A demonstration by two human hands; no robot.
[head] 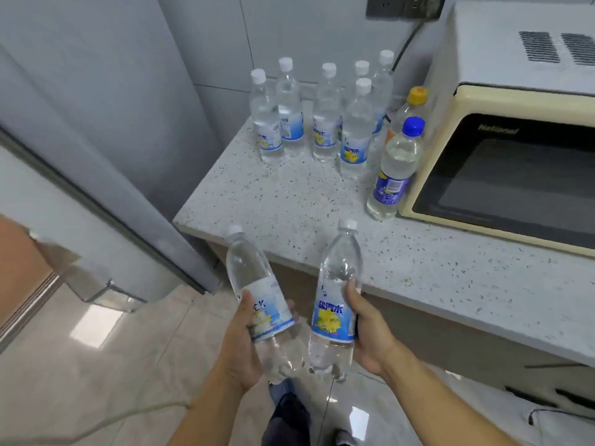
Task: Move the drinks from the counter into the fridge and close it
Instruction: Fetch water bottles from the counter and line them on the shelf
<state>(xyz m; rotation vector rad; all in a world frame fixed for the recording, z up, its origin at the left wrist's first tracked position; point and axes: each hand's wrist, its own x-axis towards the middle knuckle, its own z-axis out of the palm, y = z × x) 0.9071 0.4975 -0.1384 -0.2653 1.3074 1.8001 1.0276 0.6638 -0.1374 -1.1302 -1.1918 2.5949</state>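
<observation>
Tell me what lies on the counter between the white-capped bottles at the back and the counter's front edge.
Bare speckled counter, seen in the head view; the white-capped bottles stand behind that stretch.

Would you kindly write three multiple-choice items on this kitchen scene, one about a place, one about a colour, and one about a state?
1. Where does the blue-capped bottle stand?
A. On the floor
B. On the counter, beside the microwave
C. On top of the microwave

2. What colour is the cap of the bottle directly behind it?
A. Yellow
B. Red
C. Green

3. What are the hands doing?
A. Both are idle
B. Only one holds a bottle
C. Each holds a bottle

Answers: 1 B, its base rests on the speckled top by the microwave's front. 2 A, the cap is plainly yellow. 3 C, the left hand grips the left bottle and the right hand grips the right bottle.
</observation>
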